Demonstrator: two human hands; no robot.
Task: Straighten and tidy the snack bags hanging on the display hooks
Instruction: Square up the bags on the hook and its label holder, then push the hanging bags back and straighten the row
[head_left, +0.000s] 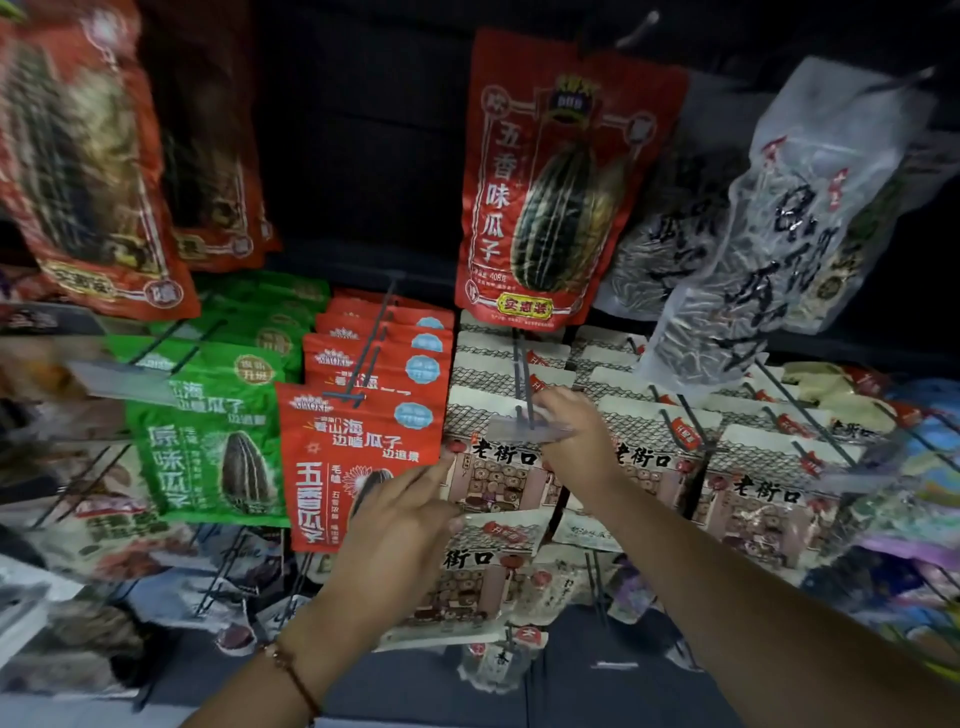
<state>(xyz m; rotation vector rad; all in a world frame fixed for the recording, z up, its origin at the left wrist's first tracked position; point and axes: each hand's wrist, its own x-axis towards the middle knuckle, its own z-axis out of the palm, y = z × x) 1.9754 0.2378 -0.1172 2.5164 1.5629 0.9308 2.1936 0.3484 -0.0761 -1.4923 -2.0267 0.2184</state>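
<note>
The left hand gripped the upper left edge of a loose cream snack bag, thumb across its glossy printed front, low in the middle of the rack. The right hand pinched the clear plastic tag at the tip of a thin dark wire hook, its fingertips hidden behind the tag. Matching cream bags hung flat just behind. Left hung a smooth red pouch; the far-left bags were blurred.
</note>
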